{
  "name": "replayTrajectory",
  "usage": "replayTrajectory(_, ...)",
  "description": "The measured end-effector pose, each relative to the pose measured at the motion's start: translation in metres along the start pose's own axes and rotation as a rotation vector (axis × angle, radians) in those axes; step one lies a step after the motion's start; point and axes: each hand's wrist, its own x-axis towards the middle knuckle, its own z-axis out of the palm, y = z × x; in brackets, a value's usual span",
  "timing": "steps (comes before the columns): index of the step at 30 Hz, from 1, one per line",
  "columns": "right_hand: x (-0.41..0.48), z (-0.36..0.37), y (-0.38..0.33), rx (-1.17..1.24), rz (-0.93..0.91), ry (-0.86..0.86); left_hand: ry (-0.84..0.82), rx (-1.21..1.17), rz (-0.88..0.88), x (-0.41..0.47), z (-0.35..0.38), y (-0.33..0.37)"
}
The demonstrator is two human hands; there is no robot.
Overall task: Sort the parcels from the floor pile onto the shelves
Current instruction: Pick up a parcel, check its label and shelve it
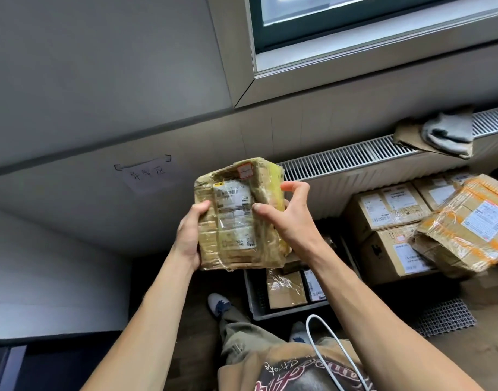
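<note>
A brown cardboard parcel (236, 215), wrapped in clear tape with a white shipping label and a yellow side, is held up in front of me at chest height. My left hand (190, 232) grips its left edge, thumb on the front face. My right hand (287, 210) holds its right side, thumb on the label face and fingers curled over the yellow edge. Below it on the floor a dark crate (256, 300) holds several small parcels (286, 289). Stacked cardboard boxes (389, 218) stand by the wall to the right, a crumpled taped parcel (468, 221) leaning on them.
A white radiator (355, 165) runs along the wall under the window, with a grey cloth (448, 134) on top. A paper sign (147, 173) is taped to the wall at left. My legs and shoes (218, 303) stand beside the crate. A plastic mesh mat (442, 316) lies at right.
</note>
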Motion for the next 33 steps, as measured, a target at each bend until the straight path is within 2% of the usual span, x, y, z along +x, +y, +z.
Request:
replayTrajectory(2,0.001,0.000,0.003,-0.066,-0.063,0.066,0.120,0.193,0.122,0.004,0.005,0.006)
replayTrajectory(4,0.002,-0.004,0.003,-0.114,-0.100,0.077,0.127,0.454,0.310,0.002,0.014,0.013)
replayTrajectory(7,0.003,-0.007,0.007,-0.099,-0.083,0.046,-0.030,0.921,0.605,0.000,0.025,0.029)
replayTrajectory(11,0.004,-0.014,0.006,-0.160,-0.072,0.020,-0.100,1.212,0.690,0.001,0.031,0.049)
replayTrajectory(13,0.002,-0.014,0.003,-0.233,-0.102,0.008,-0.160,1.166,0.634,0.000,0.038,0.053)
replayTrajectory(15,0.000,-0.011,0.003,-0.179,-0.093,0.010,-0.190,1.032,0.586,-0.002,0.047,0.051)
replayTrajectory(19,-0.001,-0.004,0.003,0.082,-0.052,0.027,-0.102,0.958,0.745,-0.003,0.060,0.048)
replayTrajectory(24,-0.003,-0.006,-0.010,0.215,-0.054,-0.035,-0.029,0.904,0.853,-0.008,0.069,0.052)
replayTrajectory(29,-0.005,-0.008,-0.012,0.279,-0.031,-0.102,0.029,0.870,0.865,-0.009,0.069,0.053)
replayTrajectory(33,-0.007,-0.012,-0.015,0.258,-0.042,-0.155,0.014,0.845,0.781,-0.012,0.063,0.059)
